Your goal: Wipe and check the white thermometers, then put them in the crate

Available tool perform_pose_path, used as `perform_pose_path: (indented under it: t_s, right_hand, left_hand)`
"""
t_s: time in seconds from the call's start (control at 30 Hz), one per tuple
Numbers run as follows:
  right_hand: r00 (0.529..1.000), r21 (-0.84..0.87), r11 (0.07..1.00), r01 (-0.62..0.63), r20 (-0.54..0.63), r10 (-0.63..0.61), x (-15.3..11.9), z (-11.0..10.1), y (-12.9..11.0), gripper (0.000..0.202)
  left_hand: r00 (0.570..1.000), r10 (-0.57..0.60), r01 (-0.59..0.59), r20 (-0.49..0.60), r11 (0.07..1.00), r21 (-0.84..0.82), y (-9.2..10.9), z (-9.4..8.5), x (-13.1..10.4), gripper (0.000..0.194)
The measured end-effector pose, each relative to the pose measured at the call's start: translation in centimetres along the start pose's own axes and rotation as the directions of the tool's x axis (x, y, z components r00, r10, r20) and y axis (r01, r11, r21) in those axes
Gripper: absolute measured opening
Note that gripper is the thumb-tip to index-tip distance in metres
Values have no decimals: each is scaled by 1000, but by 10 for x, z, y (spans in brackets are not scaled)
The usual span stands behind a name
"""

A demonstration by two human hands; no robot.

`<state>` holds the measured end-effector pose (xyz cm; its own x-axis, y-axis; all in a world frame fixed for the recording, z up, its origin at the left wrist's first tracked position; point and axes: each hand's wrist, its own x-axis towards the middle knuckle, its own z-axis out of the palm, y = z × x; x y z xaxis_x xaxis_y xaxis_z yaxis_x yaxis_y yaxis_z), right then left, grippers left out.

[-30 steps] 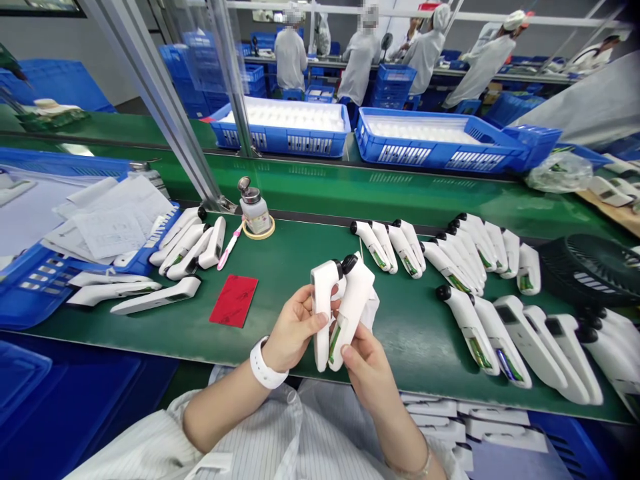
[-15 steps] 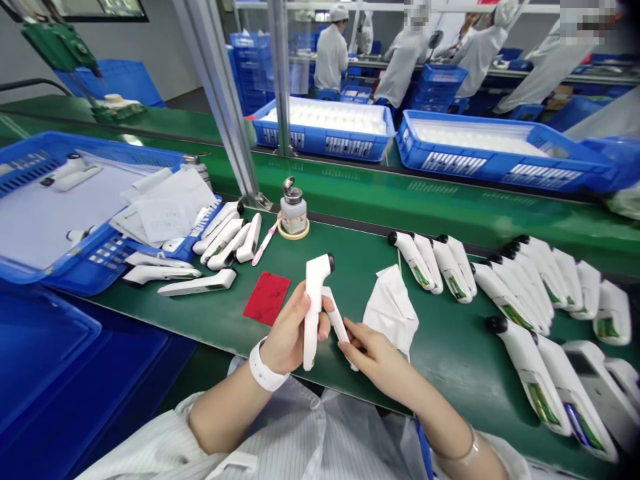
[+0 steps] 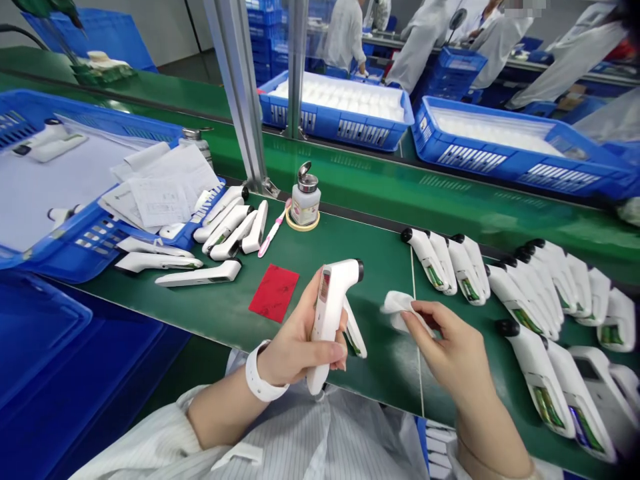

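Note:
My left hand (image 3: pixel 306 337) is wrapped around the handle of a white infrared thermometer (image 3: pixel 327 320). Its small screen faces left and its black tip points right. Behind the handle a slim white piece (image 3: pixel 356 333) with some green on it juts out at a slant; I cannot tell whether it is joined to the thermometer. To the right, my right hand (image 3: pixel 445 340) pinches a crumpled white cloth (image 3: pixel 400 307) above the green bench. A red square sheet (image 3: pixel 274 293) lies left of the thermometer.
More thermometers (image 3: pixel 525 300), several with batteries exposed, lie in rows at right. Others (image 3: pixel 230 230) lie at left beside a blue crate (image 3: pixel 90 247) with papers (image 3: pixel 160 193). A pump-top bottle (image 3: pixel 305 200) and a pink-white brush (image 3: pixel 273 230) stand near a metal post (image 3: pixel 240 100).
My right hand has let go of the slim white piece, moved right and picked the cloth up off the bench. My left hand has turned the thermometer so its screen shows.

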<state>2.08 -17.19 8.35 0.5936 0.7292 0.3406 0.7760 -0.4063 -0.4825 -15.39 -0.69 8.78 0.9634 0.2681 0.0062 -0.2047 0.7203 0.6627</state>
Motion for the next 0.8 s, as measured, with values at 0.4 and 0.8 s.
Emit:
perform_pose_path:
  t_s: [0.4,0.8]
  right_hand:
    - [913,70,928,367,-217,-345,38,-1,-81,10]
    - [936,36,948,317,-172,-306,32,-3,-74,5]
  left_hand:
    - [996,-86,88,-21,979,186,-12,8,-12,98]
    - [986,-168,170,-22,980,108,-17,4,-9,98]
